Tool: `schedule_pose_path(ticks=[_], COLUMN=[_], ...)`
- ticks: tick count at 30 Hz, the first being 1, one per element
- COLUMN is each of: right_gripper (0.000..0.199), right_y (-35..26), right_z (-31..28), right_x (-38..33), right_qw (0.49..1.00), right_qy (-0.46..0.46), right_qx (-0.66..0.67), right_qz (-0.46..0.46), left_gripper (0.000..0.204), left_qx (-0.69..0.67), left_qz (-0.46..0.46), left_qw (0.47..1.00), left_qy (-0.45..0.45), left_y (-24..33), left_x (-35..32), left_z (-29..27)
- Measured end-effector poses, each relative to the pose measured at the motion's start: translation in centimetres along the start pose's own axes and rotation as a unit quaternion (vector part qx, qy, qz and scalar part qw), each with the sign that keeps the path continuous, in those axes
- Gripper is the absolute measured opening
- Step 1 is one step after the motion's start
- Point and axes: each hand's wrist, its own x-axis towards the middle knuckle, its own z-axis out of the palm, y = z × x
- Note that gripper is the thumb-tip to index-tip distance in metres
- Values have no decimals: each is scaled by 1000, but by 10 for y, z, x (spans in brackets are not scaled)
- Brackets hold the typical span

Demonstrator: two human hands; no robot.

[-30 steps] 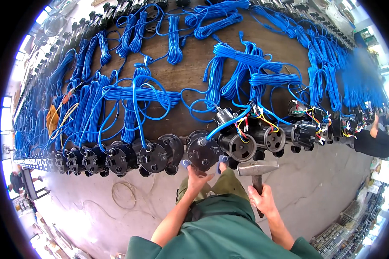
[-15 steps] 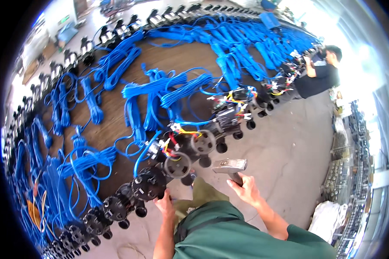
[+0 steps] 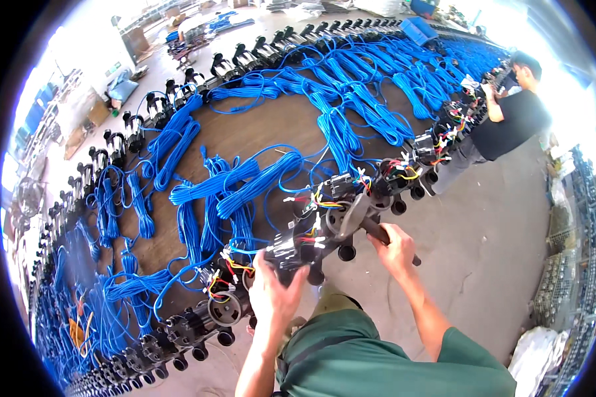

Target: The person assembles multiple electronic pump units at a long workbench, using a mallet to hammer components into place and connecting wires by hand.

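Observation:
My right hand [image 3: 395, 250] is closed around the dark handle of a hammer [image 3: 355, 213]. The metal hammer head is over the row, close to a round black housing with a spoked face. Left of it, my left hand [image 3: 275, 294] has its thumb and fingers around a black motor-like unit [image 3: 294, 255], smeared by motion. Red, yellow and white wires with connectors [image 3: 237, 263] stick out of the units beside this hand. A black round end cap [image 3: 224, 308] faces up just left of my left wrist.
Bundles of blue cable [image 3: 222, 182] lie across the brown tabletop [image 3: 245, 122]. More black units [image 3: 146, 351] line both edges. At the far right a co-worker [image 3: 510, 122] in a black shirt stands at the row. A blue bin [image 3: 418, 30] is at the back; wire baskets [image 3: 555, 251] stand right.
My left hand has moved up and right from the row's edge onto a black unit. The hammer has risen over the row. The view has shifted.

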Motion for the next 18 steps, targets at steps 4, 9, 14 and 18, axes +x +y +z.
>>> schedule_pose_path(ticks=[4, 9, 14, 18], right_gripper=[42, 43, 43, 36], right_y=[18, 42, 16, -8], right_z=[11, 15, 6, -10], right_x=[21, 36, 42, 44], right_qw=[996, 984, 982, 995], right_qy=[-88, -146, -160, -39], right_qx=[30, 86, 75, 58], right_qz=[-1, -55, -61, -68], left_gripper=[77, 62, 51, 40], left_qx=[56, 20, -28, 96], left_qz=[-125, -116, -33, -123], left_qw=[989, 993, 999, 982], left_qy=[-61, 14, -6, -103], left_y=[30, 39, -36, -101], left_x=[43, 90, 138, 113], left_z=[17, -16, -20, -58])
